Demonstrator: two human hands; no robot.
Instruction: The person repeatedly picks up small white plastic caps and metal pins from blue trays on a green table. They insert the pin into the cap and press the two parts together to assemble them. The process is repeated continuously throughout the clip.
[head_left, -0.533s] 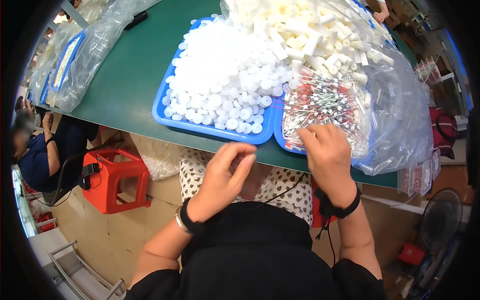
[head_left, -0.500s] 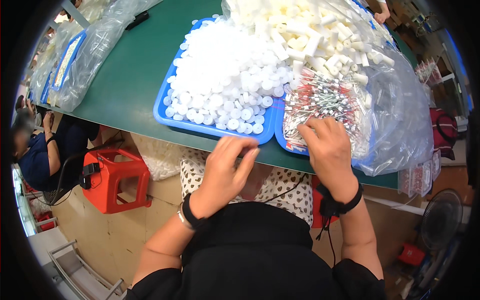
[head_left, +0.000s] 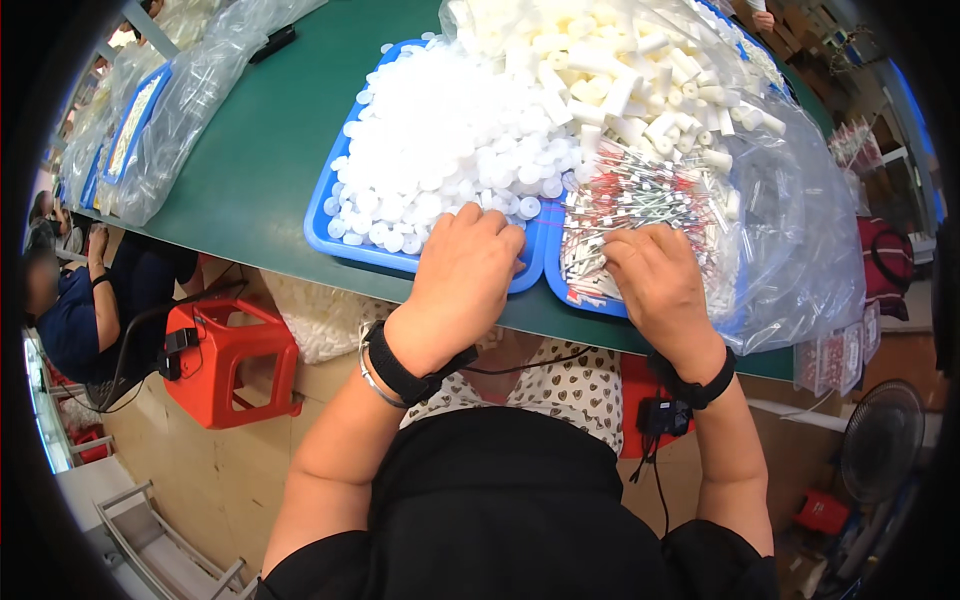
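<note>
My left hand (head_left: 465, 265) reaches over the front rim of a blue tray (head_left: 318, 218) heaped with small white translucent plastic discs (head_left: 440, 140). Its curled fingertips dip into the near discs, and what they pinch is hidden. To the right, my right hand (head_left: 660, 285) rests at the near side of a second blue tray (head_left: 556, 270). That one is filled with thin white sticks or leads with red and green parts (head_left: 650, 195). The right thumb and fingers are bent together at the sticks; whatever lies between them is too small or covered to name.
Cream-coloured foam-like cylinders (head_left: 610, 75) pile up behind the trays in a clear plastic bag (head_left: 800, 230). All stand on a green table (head_left: 230, 170). At left are a red stool (head_left: 230, 360) and a seated person (head_left: 80, 310). A fan (head_left: 880, 440) stands at lower right.
My left hand has moved up and forward from the table's front edge into the white discs. My right hand has shifted only slightly and stays at the sticks.
</note>
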